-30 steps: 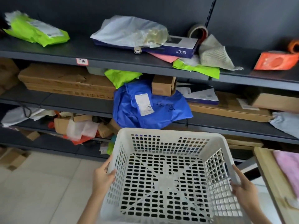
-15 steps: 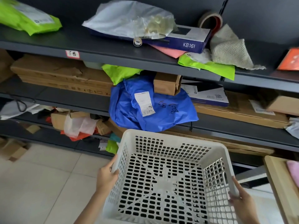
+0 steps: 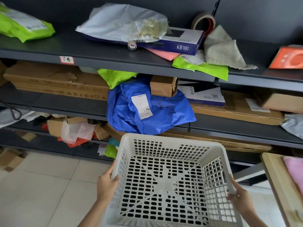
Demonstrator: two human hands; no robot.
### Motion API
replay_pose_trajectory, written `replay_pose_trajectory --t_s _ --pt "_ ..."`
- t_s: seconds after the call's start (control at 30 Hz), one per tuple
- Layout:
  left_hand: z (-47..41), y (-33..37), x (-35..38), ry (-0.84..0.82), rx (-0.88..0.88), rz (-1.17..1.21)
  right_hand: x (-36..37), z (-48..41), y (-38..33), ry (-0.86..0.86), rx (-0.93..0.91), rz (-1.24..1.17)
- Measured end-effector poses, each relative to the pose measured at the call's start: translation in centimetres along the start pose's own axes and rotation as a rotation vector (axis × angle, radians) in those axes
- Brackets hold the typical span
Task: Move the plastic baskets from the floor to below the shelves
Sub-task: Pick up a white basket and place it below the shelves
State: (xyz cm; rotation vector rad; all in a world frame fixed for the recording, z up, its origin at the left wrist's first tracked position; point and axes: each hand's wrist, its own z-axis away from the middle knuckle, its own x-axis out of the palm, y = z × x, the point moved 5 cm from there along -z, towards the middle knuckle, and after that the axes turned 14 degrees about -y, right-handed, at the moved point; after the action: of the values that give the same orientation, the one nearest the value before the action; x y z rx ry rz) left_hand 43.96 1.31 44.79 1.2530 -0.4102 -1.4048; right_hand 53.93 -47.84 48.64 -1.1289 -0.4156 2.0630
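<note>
Left hand and right hand each grip a side rim of the empty white basket, held above the floor. Placement below the shelves is judged outstanding.

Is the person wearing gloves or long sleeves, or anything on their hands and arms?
No gloves: the left hand and right hand are bare, and both forearms show no sleeves as far as the frame reaches. A thin ring may sit on one right-hand finger, but it is too small to confirm.

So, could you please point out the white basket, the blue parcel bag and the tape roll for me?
white basket (image 3: pixel 165 136): head view, far rim.
blue parcel bag (image 3: pixel 164 122): head view, lower front of the bag.
tape roll (image 3: pixel 199 19): head view, outer band of the roll.
</note>
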Motion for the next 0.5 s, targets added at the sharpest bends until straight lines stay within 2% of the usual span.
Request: replay_pose_trajectory --t_s 0.4,0.5 --pt "-0.4 0.0 -0.2 -0.004 -0.056 -0.118 1.0 0.4 0.5 -0.042 -0.024 0.054" --pt "0.1 0.4 -0.4 0.0 -0.058 -0.109 1.6 0.3 0.9 -0.063 0.001 0.132"
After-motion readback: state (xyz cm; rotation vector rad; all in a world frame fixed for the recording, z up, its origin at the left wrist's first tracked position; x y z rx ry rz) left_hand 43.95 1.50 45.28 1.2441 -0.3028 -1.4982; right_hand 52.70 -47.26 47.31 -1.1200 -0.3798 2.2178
